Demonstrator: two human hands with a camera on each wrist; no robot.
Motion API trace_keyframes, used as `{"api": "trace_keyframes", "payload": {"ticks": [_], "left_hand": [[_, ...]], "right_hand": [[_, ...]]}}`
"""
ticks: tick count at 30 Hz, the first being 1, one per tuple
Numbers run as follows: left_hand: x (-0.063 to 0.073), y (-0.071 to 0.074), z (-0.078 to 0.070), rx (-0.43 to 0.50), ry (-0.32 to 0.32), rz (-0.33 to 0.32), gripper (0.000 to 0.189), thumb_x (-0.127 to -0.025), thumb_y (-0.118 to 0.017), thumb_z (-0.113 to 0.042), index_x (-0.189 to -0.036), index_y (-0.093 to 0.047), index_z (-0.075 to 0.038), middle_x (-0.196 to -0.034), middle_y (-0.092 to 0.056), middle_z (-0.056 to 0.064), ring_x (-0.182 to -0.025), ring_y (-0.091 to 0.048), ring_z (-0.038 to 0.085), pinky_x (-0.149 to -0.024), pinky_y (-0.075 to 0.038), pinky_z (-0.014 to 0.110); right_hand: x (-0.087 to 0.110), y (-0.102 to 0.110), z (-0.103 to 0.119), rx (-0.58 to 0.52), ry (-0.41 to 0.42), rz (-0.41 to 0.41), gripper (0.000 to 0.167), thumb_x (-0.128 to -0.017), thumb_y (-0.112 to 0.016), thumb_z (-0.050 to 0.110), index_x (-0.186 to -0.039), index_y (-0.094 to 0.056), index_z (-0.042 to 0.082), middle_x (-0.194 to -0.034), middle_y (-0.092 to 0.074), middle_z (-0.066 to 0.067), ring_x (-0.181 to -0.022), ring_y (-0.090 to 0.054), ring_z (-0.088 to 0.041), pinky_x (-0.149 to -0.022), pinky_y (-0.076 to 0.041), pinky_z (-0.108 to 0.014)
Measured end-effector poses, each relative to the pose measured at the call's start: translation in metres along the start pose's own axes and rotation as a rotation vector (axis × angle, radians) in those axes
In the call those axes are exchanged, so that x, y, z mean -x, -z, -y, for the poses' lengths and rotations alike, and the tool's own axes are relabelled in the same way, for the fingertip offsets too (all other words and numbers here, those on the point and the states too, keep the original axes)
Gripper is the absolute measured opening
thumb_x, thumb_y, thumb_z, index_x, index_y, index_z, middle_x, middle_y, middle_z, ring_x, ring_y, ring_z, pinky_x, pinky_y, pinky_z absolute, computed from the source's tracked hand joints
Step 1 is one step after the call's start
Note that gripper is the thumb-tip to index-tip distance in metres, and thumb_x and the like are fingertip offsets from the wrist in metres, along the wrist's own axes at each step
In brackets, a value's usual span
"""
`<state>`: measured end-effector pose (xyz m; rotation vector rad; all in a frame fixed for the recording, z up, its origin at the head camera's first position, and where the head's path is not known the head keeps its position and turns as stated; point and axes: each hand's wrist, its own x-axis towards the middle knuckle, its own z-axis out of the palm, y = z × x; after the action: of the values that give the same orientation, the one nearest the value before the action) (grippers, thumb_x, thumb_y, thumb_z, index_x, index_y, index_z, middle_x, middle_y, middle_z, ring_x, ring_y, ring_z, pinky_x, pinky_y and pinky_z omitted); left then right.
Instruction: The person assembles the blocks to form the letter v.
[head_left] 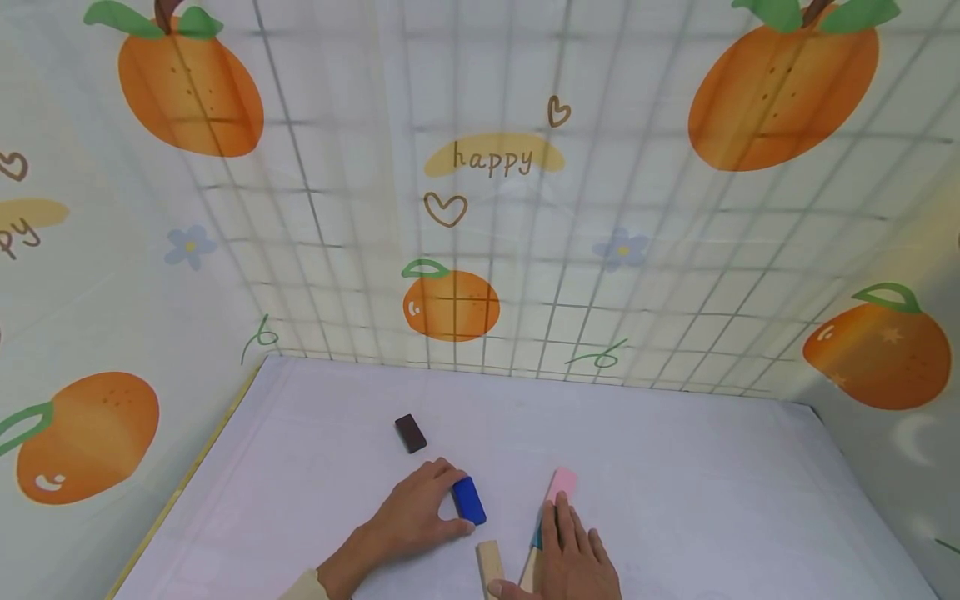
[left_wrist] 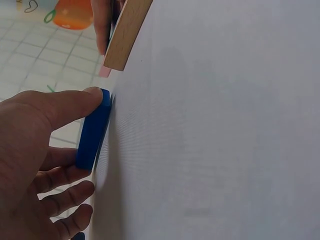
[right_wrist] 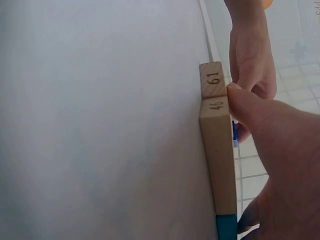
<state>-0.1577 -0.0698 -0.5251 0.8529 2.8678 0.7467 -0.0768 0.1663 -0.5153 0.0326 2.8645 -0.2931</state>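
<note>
A blue block [head_left: 469, 501] is pinched between the thumb and fingers of my left hand [head_left: 416, 512], low against the white surface. My right hand [head_left: 573, 554] lies with straight fingers over a line of blocks: a pink block [head_left: 562, 482], a teal block [head_left: 537, 535] and a wooden block [right_wrist: 218, 155] stamped 46. Its thumb touches a second wooden block [head_left: 490, 560], whose end reads 61 in the right wrist view. That one sits left of the line, apart from the blue block. The right palm hides part of the line.
A dark brown block [head_left: 410, 433] lies beyond the left hand. The white tabletop [head_left: 690, 483] stretches to both sides. Printed cloth walls [head_left: 517, 225] with oranges and a grid rise at the back and sides.
</note>
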Motion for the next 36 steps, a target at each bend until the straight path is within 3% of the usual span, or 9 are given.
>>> {"api": "trace_keyframes", "payload": {"ticks": [11,21,36], "left_hand": [[-0.0015,-0.0033,-0.0024,-0.014,-0.049,0.014,0.067,-0.083,-0.078,-0.054,-0.136,-0.062,-0.016,-0.124,-0.059,-0.006,-0.109,-0.053,0.010,-0.094,-0.049,0.032],[-0.0020,-0.0020,-0.0043,0.012,-0.044,0.092,0.067,-0.085,-0.075,-0.057,-0.140,-0.060,-0.019,-0.128,-0.058,-0.007,-0.109,-0.052,0.008,-0.096,-0.049,0.033],[0.0008,-0.0007,-0.0024,0.042,-0.088,0.100,0.066,-0.081,-0.079,-0.057,-0.135,-0.064,-0.023,-0.124,-0.058,-0.011,-0.109,-0.053,0.007,-0.095,-0.048,0.032]], "right_hand": [[-0.0003,0.0005,-0.0021,-0.009,0.015,0.001,0.149,-0.057,-0.038,0.105,-0.155,-0.028,-0.007,-0.162,-0.020,-0.030,-0.143,-0.032,-0.049,-0.111,-0.024,-0.068],[0.0007,0.0023,-0.0011,-0.008,0.008,0.011,0.150,-0.056,-0.038,0.105,-0.155,-0.028,-0.007,-0.162,-0.020,-0.029,-0.143,-0.031,-0.048,-0.111,-0.024,-0.068],[0.0029,0.0005,-0.0007,-0.003,0.028,-0.028,0.147,-0.059,-0.039,0.104,-0.155,-0.029,-0.007,-0.162,-0.023,-0.029,-0.142,-0.034,-0.048,-0.110,-0.026,-0.067]]}}
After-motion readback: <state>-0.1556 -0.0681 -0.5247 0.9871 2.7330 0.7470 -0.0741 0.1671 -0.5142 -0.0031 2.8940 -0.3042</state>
